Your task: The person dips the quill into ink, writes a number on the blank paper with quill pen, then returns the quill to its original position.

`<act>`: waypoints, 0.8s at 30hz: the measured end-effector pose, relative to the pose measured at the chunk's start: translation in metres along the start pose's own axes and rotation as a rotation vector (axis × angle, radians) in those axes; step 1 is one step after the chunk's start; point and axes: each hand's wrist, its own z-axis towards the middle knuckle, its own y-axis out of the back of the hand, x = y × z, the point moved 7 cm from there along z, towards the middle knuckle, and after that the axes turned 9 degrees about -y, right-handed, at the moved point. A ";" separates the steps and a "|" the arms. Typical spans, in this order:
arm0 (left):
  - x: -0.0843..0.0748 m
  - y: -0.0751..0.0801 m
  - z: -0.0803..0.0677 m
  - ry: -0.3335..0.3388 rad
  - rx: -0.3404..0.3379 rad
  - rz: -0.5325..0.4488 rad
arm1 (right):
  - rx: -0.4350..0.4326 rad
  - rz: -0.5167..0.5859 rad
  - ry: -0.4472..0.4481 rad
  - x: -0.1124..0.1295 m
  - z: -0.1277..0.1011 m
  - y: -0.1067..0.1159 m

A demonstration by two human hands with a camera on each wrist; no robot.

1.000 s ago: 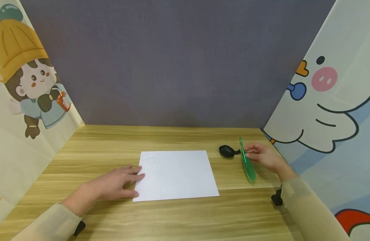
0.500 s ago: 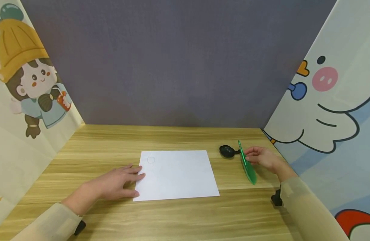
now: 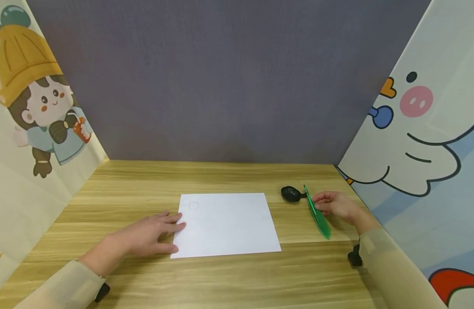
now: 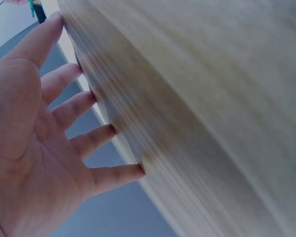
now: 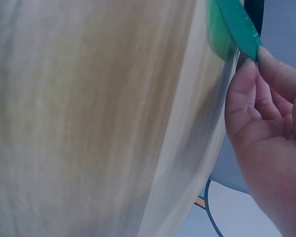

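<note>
A white sheet of paper point(image 3: 227, 224) lies flat on the wooden table point(image 3: 221, 176), with a faint small pencil circle near its far left corner. My left hand point(image 3: 144, 237) rests flat with straight fingers on the table, its fingertips on the sheet's left edge; the left wrist view shows the spread fingers point(image 4: 64, 116) pressed to the surface. My right hand point(image 3: 335, 205) pinches a thin green plastic piece point(image 3: 317, 213) standing on edge at the right of the table; thumb and fingertips point(image 5: 251, 74) clasp its rim point(image 5: 234, 27). A small black object point(image 3: 291, 194) lies beside it.
A dark grey back wall and two cartoon-printed side panels, left point(image 3: 32, 116) and right point(image 3: 422, 128), enclose the table. Black wrist-camera mounts point(image 3: 354, 256) sit under both sleeves.
The green piece has tipped a little lower and shifted slightly toward me in the right hand. The left hand and the paper have not moved.
</note>
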 end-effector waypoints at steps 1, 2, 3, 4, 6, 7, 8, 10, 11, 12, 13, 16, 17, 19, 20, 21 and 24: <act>0.000 0.000 0.000 -0.001 0.000 0.001 | 0.002 0.012 -0.003 -0.001 0.000 0.000; 0.000 0.000 0.000 0.002 0.000 -0.001 | 0.006 0.017 -0.001 -0.001 0.001 -0.001; 0.000 0.000 0.000 0.000 0.000 0.002 | 0.011 0.020 0.003 -0.001 0.001 -0.001; 0.000 0.001 0.000 0.002 0.000 0.002 | 0.016 0.022 0.008 -0.001 0.001 -0.001; 0.000 0.001 0.001 0.001 -0.001 0.004 | 0.025 0.030 0.010 -0.002 0.002 -0.002; 0.000 0.001 0.000 -0.001 0.000 0.007 | 0.030 0.027 0.014 -0.002 0.002 -0.002; -0.001 0.001 0.000 -0.004 -0.001 0.010 | 0.036 0.023 0.018 -0.002 0.002 -0.003; -0.001 0.001 0.000 -0.005 -0.002 0.012 | 0.045 0.018 0.022 -0.003 0.003 -0.003; -0.001 0.001 0.000 -0.003 -0.001 0.009 | 0.047 0.020 0.020 -0.003 0.003 -0.004; -0.001 0.000 0.000 0.000 0.000 0.008 | 0.047 0.021 0.017 -0.003 0.003 -0.004; -0.001 0.000 0.000 0.001 0.001 0.008 | 0.048 0.020 0.016 -0.003 0.004 -0.004; -0.001 0.000 0.000 0.008 0.003 0.002 | 0.049 0.021 0.018 -0.003 0.004 -0.005; -0.001 0.000 0.000 0.007 0.003 0.003 | 0.046 0.025 0.014 -0.003 0.004 -0.005; -0.001 0.000 0.000 0.007 0.000 0.002 | 0.041 0.029 0.006 -0.003 0.003 -0.005; -0.001 0.000 0.000 0.004 -0.002 0.004 | 0.043 0.019 0.011 -0.002 0.002 -0.005; -0.001 0.000 0.000 0.000 -0.005 0.007 | 0.038 0.022 0.002 -0.002 0.002 -0.005; -0.001 0.000 0.000 -0.009 -0.010 0.009 | 0.031 0.015 -0.008 -0.001 0.001 -0.005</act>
